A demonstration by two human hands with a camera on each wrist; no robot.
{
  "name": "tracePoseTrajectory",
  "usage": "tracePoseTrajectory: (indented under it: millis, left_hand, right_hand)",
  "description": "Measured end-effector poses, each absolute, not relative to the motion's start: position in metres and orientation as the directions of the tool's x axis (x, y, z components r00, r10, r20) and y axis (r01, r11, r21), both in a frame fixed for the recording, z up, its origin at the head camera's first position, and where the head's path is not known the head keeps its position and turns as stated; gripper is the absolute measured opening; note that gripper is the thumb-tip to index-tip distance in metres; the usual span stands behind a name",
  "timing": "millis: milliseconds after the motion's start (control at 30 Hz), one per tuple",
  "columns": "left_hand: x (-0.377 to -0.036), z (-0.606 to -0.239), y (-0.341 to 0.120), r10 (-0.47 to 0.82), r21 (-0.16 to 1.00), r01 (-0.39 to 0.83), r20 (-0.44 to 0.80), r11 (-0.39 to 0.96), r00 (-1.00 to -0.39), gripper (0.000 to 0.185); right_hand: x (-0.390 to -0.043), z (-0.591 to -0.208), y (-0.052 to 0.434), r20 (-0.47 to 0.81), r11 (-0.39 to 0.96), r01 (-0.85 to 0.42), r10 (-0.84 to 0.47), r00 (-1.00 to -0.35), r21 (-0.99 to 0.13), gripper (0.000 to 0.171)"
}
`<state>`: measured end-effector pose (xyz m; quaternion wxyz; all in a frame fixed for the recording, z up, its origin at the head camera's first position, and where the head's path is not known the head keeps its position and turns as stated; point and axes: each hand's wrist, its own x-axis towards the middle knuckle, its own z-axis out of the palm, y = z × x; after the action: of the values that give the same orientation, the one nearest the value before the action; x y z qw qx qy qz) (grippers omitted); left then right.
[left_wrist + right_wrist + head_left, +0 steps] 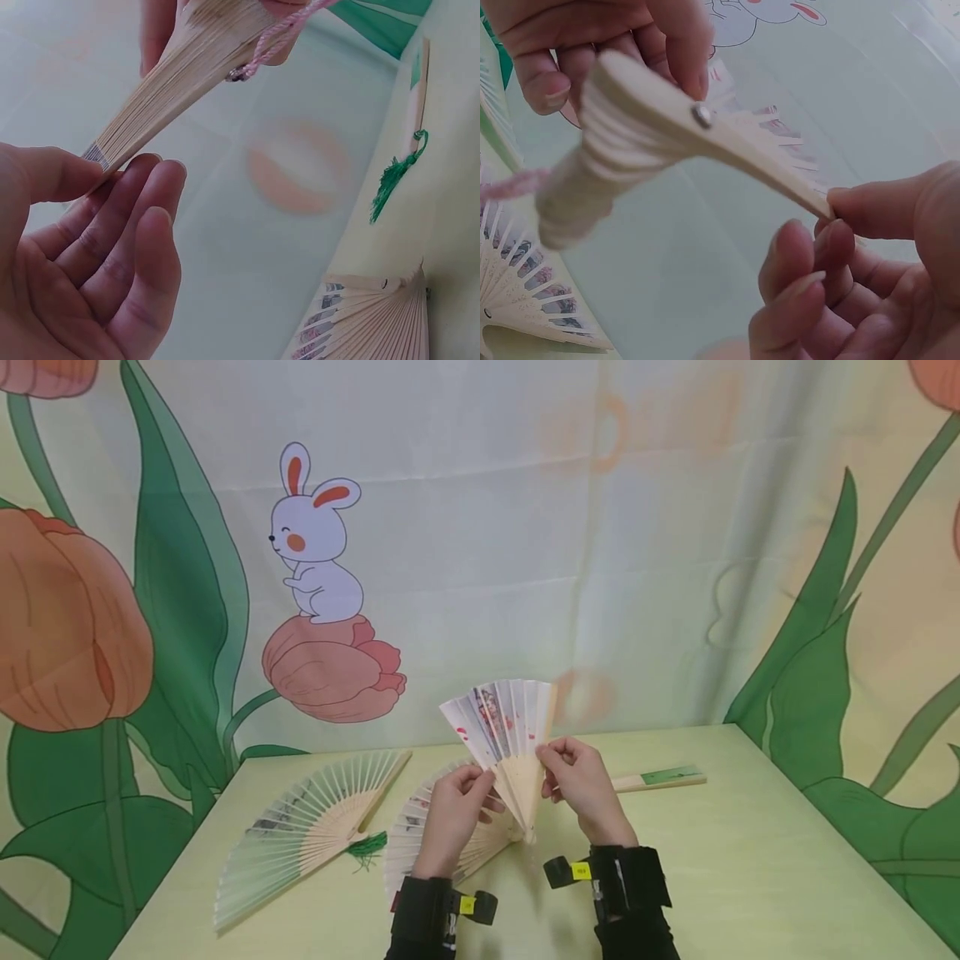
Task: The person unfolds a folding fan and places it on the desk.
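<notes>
I hold a half-open paper folding fan [501, 724] upright above the table, its wooden ribs [180, 71] gathered at a rivet [701, 115]. My left hand [483, 781] pinches the left outer edge of the ribs between thumb and fingers [154, 180]. My right hand [551, 760] pinches the right guard stick [780, 176] between thumb and fingertips [802, 240]. A pink cord [277, 37] hangs from the fan's base.
A second open fan [416, 831] lies on the pale green table [750, 860] under my hands. A larger open fan [300, 827] with a green tassel [367, 847] lies to the left. A closed fan [660, 777] lies behind my right hand. A printed backdrop [480, 527] stands behind.
</notes>
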<state>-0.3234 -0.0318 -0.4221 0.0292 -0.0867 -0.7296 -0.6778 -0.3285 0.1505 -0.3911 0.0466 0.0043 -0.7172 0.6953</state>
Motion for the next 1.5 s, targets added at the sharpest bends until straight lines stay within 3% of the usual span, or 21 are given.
tracePoseTrajectory:
  millis: [467, 1500]
  left_hand:
    - [-0.326, -0.426, -0.034, 0.09, 0.987, 0.154, 0.15, 0.035, -0.985, 0.024]
    - [-0.33, -0.428, -0.043, 0.07, 0.993, 0.113, 0.115, -0.027, -0.991, 0.024]
  right_hand:
    - [-0.329, -0.389, 0.152, 0.045, -0.011, -0.046, 0.066, -0.997, -0.999, 0.013]
    - [-0.331, -0.394, 0.163, 0.052, -0.114, -0.064, 0.098, -0.994, -0.991, 0.014]
